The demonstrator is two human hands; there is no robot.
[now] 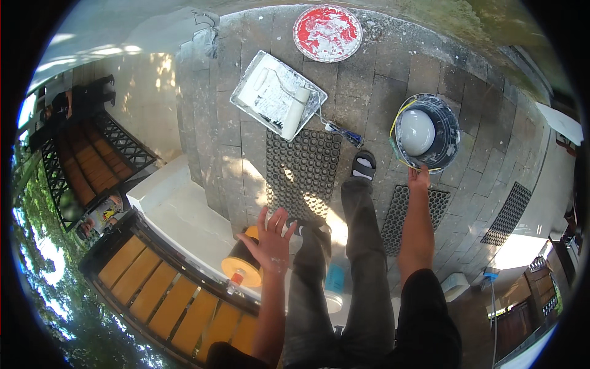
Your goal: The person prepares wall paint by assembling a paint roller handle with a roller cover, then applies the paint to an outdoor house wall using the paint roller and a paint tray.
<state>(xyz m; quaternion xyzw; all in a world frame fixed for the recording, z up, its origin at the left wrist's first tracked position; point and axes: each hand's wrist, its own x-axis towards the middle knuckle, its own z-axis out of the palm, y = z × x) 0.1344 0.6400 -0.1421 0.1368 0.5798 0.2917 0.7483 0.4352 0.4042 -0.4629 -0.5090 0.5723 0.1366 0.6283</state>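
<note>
My right hand [420,178] grips the near edge of a dark bucket [452,132], where its yellow handle lies along the rim. White paint [417,132] shows in the bottom of this paint-smeared bucket. My left hand [271,241] is held up over the left leg with its fingers spread, holding nothing; pale smears mark its wrist. Beyond it, a paint roller [296,114] with a white sleeve lies across a white paint tray [251,83]. The roller's blue handle [345,134] sticks out past the tray's right corner onto the paving.
A red round lid [327,34] streaked with white lies at the far side. Black rubber mats [301,166] cover parts of the grey paving. At left stand a wooden slatted bench [160,292] and an orange-and-black cylindrical object [243,267]. A person in dark clothes [80,98] is further back.
</note>
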